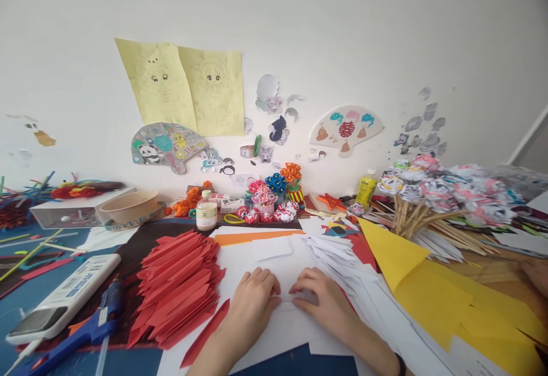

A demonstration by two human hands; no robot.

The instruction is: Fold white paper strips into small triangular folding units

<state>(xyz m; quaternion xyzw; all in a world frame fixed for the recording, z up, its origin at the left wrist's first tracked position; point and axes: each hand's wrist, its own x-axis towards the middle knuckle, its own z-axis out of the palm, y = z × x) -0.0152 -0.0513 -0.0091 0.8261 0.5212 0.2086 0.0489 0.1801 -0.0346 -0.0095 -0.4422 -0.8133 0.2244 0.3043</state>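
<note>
In the middle of the head view, my left hand [253, 299] has its fingers curled and its thumb at the near edge of a small piece of white paper [286, 303]. My right hand [321, 300] faces it, thumb and fingers pinching the other end of that paper. The small piece lies over larger white sheets [240, 262], so its outline is hard to make out. Just beyond both hands is a loose white paper rectangle [272, 248]. A stack of folded red paper strips [182, 287] lies left of my left hand, with a single red strip [205, 333] by that wrist.
White folded strips [331, 256] and yellow paper [440, 302] lie to the right. A blue glue gun [96, 319] and white power strip [64, 299] occupy the left. A bottle [206, 213] and paper flowers [423, 185] stand toward the wall. Another person's hand shows at the right edge.
</note>
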